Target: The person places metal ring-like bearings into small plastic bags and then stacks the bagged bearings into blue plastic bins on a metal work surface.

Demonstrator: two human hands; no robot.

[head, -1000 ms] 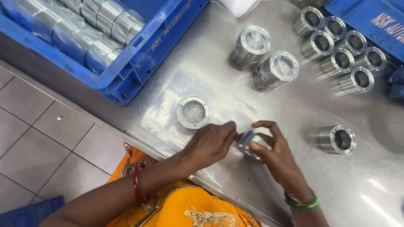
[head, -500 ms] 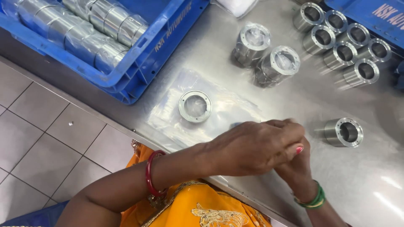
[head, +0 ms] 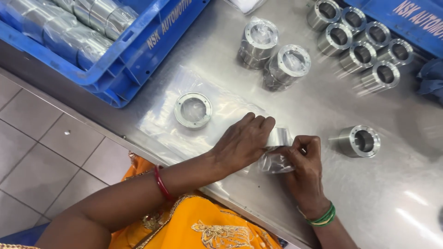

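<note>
A metal sleeve (head: 279,137) in a clear bag (head: 273,161) lies on the steel table (head: 323,193), pinched between both hands. The left hand (head: 242,143) grips it from above, fingers curled over; the right hand (head: 304,159) clasps the bag's lower end. Just left lies a ring (head: 193,109) on plastic sheets (head: 161,124). A bare sleeve (head: 360,141) stands near on the right. Blue crates (head: 138,50) hold wrapped sleeves.

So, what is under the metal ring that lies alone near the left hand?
The metal ring lies on a stack of clear plastic bags on the steel table. The bags' number cannot be seen.
</note>
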